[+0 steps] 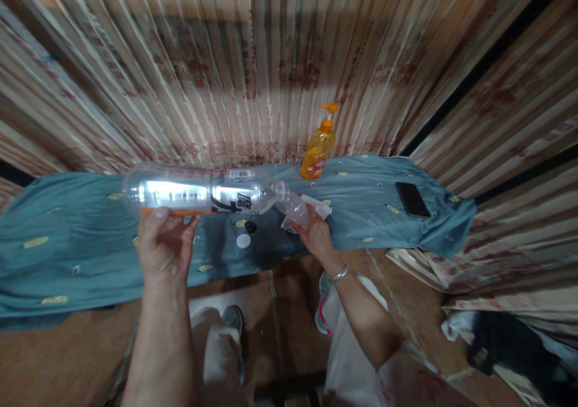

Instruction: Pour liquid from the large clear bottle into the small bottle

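My left hand [165, 241] is closed round the underside of a large clear plastic bottle [189, 190] with a silver and orange label. The bottle lies nearly level in the air, its neck pointing right. In my right hand [316, 232] is a small clear plastic bottle [295, 207], tilted, its mouth up against the large bottle's neck; I cannot tell whether any liquid is passing. A white tissue [320, 206] shows around the small bottle by my right fingers. Below, a white cap [243, 241] and a dark cap [250, 227] lie on the cloth.
The long narrow table wears a blue-green cloth [103, 262] with yellow prints. A yellow pump bottle [317, 153] stands at its back edge, and a black phone [412, 199] lies at the right. Patterned curtains [203, 76] hang close behind. Dark fabric [519, 347] lies at lower right.
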{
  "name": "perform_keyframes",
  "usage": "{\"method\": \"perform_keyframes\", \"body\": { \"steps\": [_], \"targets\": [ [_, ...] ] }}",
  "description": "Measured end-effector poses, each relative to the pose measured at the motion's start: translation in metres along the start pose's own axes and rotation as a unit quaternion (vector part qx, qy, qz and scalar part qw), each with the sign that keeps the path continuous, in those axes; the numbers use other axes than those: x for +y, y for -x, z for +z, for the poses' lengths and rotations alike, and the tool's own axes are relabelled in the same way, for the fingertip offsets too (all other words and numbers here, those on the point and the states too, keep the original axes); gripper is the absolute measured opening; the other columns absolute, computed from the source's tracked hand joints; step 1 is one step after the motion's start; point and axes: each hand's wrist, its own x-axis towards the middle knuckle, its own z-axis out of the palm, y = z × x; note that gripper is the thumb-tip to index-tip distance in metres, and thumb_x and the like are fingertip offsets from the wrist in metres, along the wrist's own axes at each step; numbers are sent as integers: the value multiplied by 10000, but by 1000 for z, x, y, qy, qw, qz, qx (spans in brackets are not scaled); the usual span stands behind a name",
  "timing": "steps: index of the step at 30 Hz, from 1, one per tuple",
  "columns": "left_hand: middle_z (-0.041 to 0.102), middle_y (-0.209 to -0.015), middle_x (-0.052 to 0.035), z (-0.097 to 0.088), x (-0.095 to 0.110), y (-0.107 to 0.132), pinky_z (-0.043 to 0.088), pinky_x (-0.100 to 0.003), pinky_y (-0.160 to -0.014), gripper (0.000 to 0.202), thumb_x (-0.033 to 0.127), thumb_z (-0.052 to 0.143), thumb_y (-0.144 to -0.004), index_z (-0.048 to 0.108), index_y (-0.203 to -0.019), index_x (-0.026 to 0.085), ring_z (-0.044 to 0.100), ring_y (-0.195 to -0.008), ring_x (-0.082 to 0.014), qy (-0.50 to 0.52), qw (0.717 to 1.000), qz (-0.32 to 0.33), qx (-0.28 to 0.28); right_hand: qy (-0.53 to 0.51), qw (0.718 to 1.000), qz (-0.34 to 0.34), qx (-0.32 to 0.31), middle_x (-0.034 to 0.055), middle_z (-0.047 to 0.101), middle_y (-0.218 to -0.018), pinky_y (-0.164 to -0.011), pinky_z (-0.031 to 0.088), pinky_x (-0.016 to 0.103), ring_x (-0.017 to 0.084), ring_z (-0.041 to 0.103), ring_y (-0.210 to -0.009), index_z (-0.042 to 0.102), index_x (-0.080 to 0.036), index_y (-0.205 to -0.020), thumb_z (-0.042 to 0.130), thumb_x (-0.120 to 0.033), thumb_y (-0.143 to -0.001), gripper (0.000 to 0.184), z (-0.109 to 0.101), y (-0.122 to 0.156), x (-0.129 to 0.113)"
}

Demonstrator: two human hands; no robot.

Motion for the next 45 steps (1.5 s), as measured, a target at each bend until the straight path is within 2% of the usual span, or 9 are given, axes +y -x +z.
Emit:
{"method": "perform_keyframes", "body": {
  "steps": [4,7,12,16,19,33,42,45],
  "targets": [
    [591,-632,55,1,1,1,565,-375,-787,329,285,824,-462,587,-678,211,589,-707,-156,2,1000,1,2,-3,1000,-8,13,177,690,-1150,-880,535,392,295,683,-1041,451,-129,-1313,669,-294,-868,523,3,0,3],
    [604,-647,54,2,1,2,566,-344,-747,326,277,822,-462,596,-688,216,596,-717,-156,3,1000,-2,0,-4,1000,-14,15,166,697,-1130,-871,534,388,290,685,-1028,447,-133,-1315,657,-305,-877,515,4,0,4],
    [547,-571,61,2,1,2,581,-321,-682,333,283,832,-445,577,-642,201,568,-654,-139,5,1000,-1,7,-6,1000,-11,12,161,697,-1117,-865,531,385,293,681,-1016,449,-127,-1319,669,-303,-870,530,3,0,4],
    [584,-598,59,3,2,1,593,-354,-717,332,268,829,-431,582,-641,198,578,-659,-137,7,1000,-2,18,0,1000,1,6,168,697,-1110,-861,532,384,296,679,-1021,462,-114,-1304,679,-281,-862,520,2,1,2],
    [553,-557,62,4,2,1,597,-379,-735,328,264,825,-415,584,-628,201,571,-641,-143,4,1000,-3,28,0,1000,0,9,164,700,-1100,-859,535,391,295,682,-1014,464,-122,-1298,677,-279,-861,512,2,0,2],
    [543,-572,59,1,1,1,577,-374,-772,320,278,827,-455,602,-673,213,584,-678,-159,3,1000,5,5,1,1000,-14,17,169,696,-1128,-867,536,394,299,683,-1041,436,-135,-1324,657,-287,-872,525,3,1,3],
    [607,-659,47,2,2,1,580,-351,-740,332,287,835,-455,583,-654,203,594,-720,-153,6,1000,6,-1,5,1000,-5,9,162,695,-1122,-862,536,383,290,683,-1036,448,-132,-1312,675,-281,-866,523,2,1,2],
    [571,-607,46,2,2,1,575,-370,-775,311,291,825,-467,585,-648,208,599,-719,-167,1,1000,8,-7,7,1000,-6,10,171,690,-1143,-868,536,389,291,684,-1039,438,-134,-1324,670,-293,-871,533,4,1,3]
  ]
}}
